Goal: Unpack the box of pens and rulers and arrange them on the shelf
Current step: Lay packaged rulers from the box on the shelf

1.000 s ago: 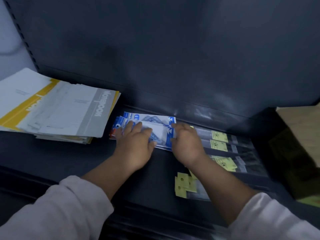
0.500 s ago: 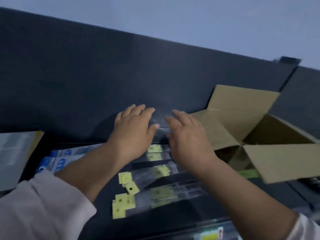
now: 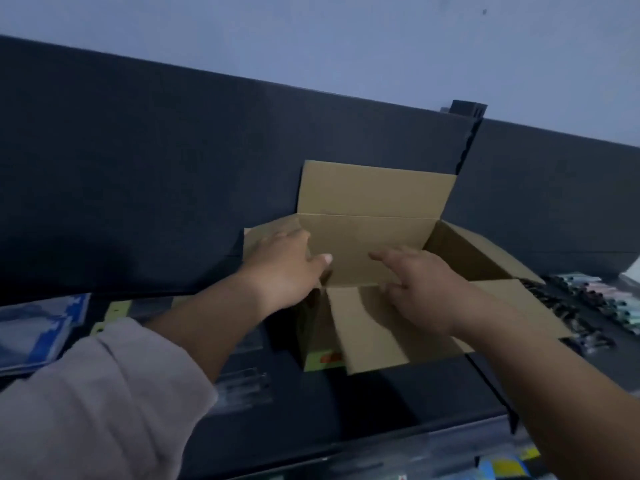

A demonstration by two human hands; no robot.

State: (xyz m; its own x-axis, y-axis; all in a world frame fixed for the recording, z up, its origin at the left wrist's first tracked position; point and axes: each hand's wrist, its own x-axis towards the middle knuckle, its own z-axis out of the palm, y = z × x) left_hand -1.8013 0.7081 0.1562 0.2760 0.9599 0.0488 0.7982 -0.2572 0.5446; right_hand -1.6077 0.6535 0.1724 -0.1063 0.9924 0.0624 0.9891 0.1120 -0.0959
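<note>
Item: box (image 3: 374, 188), plain brown cardboard, open at the top. I log it standing on the dark shelf (image 3: 363, 403), hard against the dark back panel (image 3: 138, 185), a little right of centre. The back flap stands upright along the panel. The side flaps splay outward and the front flap hangs out towards me. A green label (image 3: 323, 358) with an orange mark sits low on the near wall, by the left corner. I cannot make out the contents from here.

Left grip (image 3: 284, 271): reaches forward from a pale sleeve (image 3: 104, 393), back of the hand up. The fingers are straight and lie over the left flap at the box's rim, with the thumb pointing right. It holds nothing.

Right grip (image 3: 422, 289): bare forearm coming in from the lower right, hand over the box's mouth. The fingers are spread and relaxed, the forefinger pointing left across the opening. It holds nothing.

Also on the shelf: pens (image 3: 595, 296) in a blurred pastel row just right of the box; blue-and-white packs (image 3: 38, 327) at far left; yellow tags (image 3: 116, 308) on clear sleeves between those packs and the box.
</note>
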